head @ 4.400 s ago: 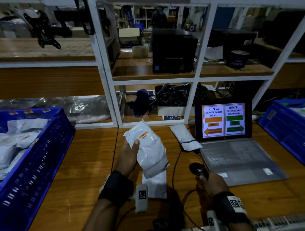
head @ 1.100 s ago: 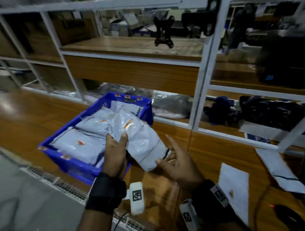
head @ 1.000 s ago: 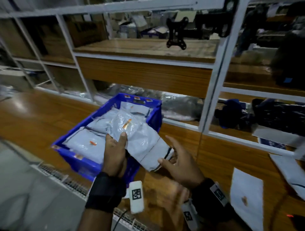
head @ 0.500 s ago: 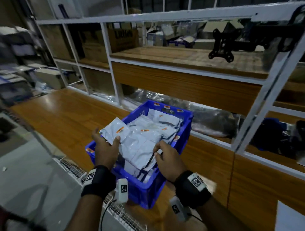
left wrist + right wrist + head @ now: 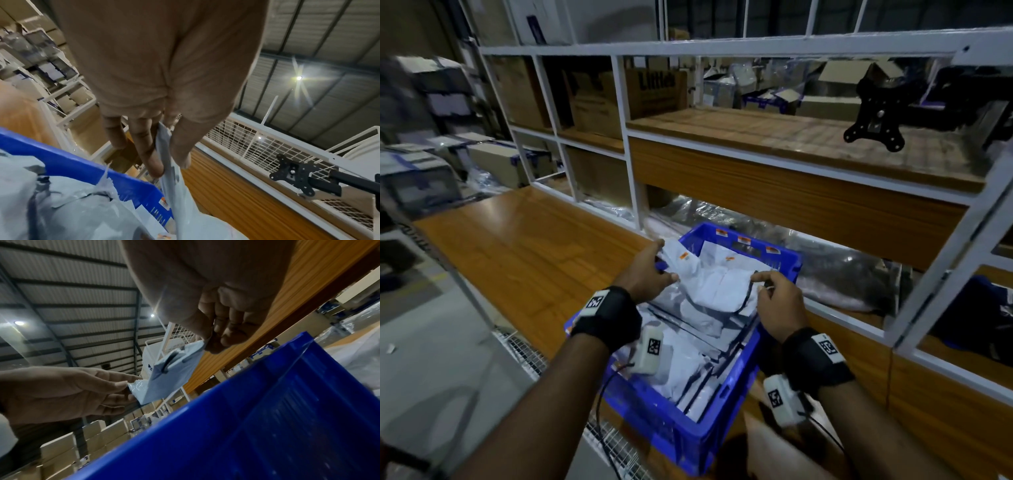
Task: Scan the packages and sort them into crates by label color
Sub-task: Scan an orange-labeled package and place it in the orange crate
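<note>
Nearest the camera, two forearms with black wrist straps are seen reaching forward over a blue crate; the crate stands on the wooden table at its near edge and is already filled with grey-white packages.

Above that heap, one grey package with a small orange label is held stretched between both hands. The left hand is closed on the package's far-left corner, the plastic pinched between thumb and fingers — confirmed in the left wrist view, where the film is seen gripped between the fingers; the right hand is closed on the near-right edge, a fold of the bag nipped between thumb and fingertips. The package hangs just over the crate's contents and its underside appears to touch the pile, though this cannot be told for certain.

Beyond the crate, a white shelf frame with wooden boards is seen; a black bracket juts in at the upper right, and cardboard boxes are stacked further back.

The step in hand is judged to be the depositing of an orange-labelled package into its crate; scanning is presumably done. The next move calls for both pinches to be let go so the bag settles flat on the pile — then another package must be fetched.
</note>
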Demonstrator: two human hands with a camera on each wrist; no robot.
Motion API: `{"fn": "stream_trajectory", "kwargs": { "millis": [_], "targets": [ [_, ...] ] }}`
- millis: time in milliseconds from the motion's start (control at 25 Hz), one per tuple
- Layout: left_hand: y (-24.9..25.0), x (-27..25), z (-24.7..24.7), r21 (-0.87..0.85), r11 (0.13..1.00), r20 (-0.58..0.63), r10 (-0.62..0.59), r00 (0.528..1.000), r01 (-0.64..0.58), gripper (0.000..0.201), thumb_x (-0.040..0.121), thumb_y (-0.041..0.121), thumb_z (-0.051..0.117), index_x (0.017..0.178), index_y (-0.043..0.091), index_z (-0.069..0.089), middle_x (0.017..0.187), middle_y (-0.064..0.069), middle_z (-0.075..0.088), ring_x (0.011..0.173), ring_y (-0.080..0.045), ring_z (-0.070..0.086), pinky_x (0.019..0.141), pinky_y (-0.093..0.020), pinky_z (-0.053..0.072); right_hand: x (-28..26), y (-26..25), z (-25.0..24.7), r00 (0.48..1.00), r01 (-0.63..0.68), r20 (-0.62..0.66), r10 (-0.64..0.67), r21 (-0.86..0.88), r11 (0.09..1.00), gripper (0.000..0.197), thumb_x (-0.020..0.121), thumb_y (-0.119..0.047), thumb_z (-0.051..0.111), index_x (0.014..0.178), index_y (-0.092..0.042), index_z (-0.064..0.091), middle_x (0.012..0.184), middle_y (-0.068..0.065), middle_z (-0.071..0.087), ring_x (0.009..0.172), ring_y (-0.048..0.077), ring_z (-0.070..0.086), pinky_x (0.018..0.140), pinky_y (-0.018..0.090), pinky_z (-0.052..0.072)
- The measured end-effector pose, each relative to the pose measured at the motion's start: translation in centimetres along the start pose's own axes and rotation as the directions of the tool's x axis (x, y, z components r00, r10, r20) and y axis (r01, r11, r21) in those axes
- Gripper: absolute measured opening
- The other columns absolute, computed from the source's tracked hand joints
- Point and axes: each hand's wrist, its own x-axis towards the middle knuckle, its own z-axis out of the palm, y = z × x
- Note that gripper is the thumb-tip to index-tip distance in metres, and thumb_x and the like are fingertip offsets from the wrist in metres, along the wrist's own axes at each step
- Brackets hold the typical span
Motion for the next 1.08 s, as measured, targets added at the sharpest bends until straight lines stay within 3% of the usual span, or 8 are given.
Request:
{"fn": "stream_trajectory", "kwargs": {
  "millis": [160,240,360,560,720,880,960,1080],
  "targets": [
    [0.9,4.6,1.7,0.205,0.978,0.111,-0.055,0.992,0.032,0.068,0.091,0.008,0.078,0.151,0.013,0.047,0.131,0.003,0.059,0.128,-0.026,0.06,0.105,-0.04,0.051,2.6,2.1,0.9,0.999,-0.02,0.044,0.024,-0.102,0.995,0.029,0.098,-0.001,0.052,0.116,-0.018,0.068,0.111,0.005,0.069,0.083,0.012,0.066,0.071,0.009,0.05],
    [0.6,6.4,2.7,0.275,0.961,0.155,-0.067,0.986,0.022,0.063,0.09,0.012,0.079,0.146,0.019,0.051,0.13,-0.002,0.067,0.122,-0.027,0.064,0.103,-0.044,0.054,3.1,3.3,1.9,0.998,0.017,0.069,0.0,-0.248,0.969,0.03,0.097,-0.008,0.055,0.122,-0.016,0.068,0.123,0.007,0.069,0.111,0.024,0.065,0.1,0.03,0.052],
    [-0.9,8.8,3.9,0.354,0.935,0.186,-0.11,0.976,0.038,0.058,0.092,0.011,0.075,0.144,0.013,0.049,0.126,-0.007,0.064,0.109,-0.022,0.058,0.091,-0.033,0.048,3.0,4.2,3.0,0.994,0.091,0.094,-0.053,-0.476,0.875,0.037,0.099,-0.019,0.054,0.134,-0.018,0.064,0.132,0.006,0.065,0.124,0.03,0.054,0.112,0.042,0.042],
    [-2.8,9.9,5.3,0.472,0.858,0.197,-0.327,0.924,0.203,0.102,0.099,0.035,0.069,0.167,0.01,-0.003,0.151,-0.015,0.054,0.135,-0.032,0.056,0.103,-0.032,0.046,3.1,4.8,3.4,0.997,0.05,0.072,-0.014,-0.521,0.852,0.046,0.103,-0.031,0.05,0.146,-0.015,0.052,0.14,0.008,0.056,0.131,0.029,0.046,0.114,0.044,0.037],
    [-4.6,11.0,6.5,0.605,0.791,0.219,-0.277,0.936,0.092,0.076,0.072,0.042,0.079,0.141,0.024,0.052,0.137,-0.006,0.066,0.119,-0.027,0.063,0.102,-0.04,0.053,3.2,4.8,3.4,0.994,0.058,0.109,0.005,-0.564,0.824,0.046,0.104,-0.036,0.049,0.146,-0.019,0.052,0.142,0.004,0.056,0.133,0.026,0.045,0.116,0.043,0.037],
    [-2.5,8.9,5.7,0.599,0.799,0.283,-0.275,0.919,0.054,0.072,0.082,0.015,0.086,0.146,0.017,0.054,0.138,-0.008,0.066,0.127,-0.028,0.062,0.105,-0.038,0.052,3.1,4.6,3.2,0.998,0.02,0.066,0.009,-0.414,0.91,0.042,0.095,-0.044,0.066,0.129,-0.018,0.067,0.129,0.003,0.065,0.122,0.027,0.053,0.109,0.044,0.042],
    [-2.0,8.5,5.4,0.592,0.804,0.289,-0.273,0.917,0.053,0.084,0.084,0.011,0.086,0.155,0.019,0.042,0.151,-0.011,0.057,0.137,-0.029,0.055,0.107,-0.035,0.048,2.9,4.5,3.1,1.0,0.003,0.028,0.008,-0.349,0.937,0.036,0.088,-0.04,0.077,0.117,-0.019,0.071,0.118,0.001,0.07,0.116,0.027,0.057,0.104,0.044,0.047],
    [-0.2,7.7,5.4,0.608,0.794,0.323,-0.271,0.907,0.021,0.095,0.091,0.023,0.075,0.167,0.03,0.018,0.175,-0.018,0.004,0.156,-0.04,0.026,0.123,-0.046,0.034,2.8,4.1,3.1,0.999,-0.019,0.03,0.031,-0.333,0.943,0.029,0.085,-0.019,0.079,0.113,-0.021,0.072,0.117,0.001,0.071,0.116,0.027,0.059,0.106,0.045,0.047]
  ]
}}
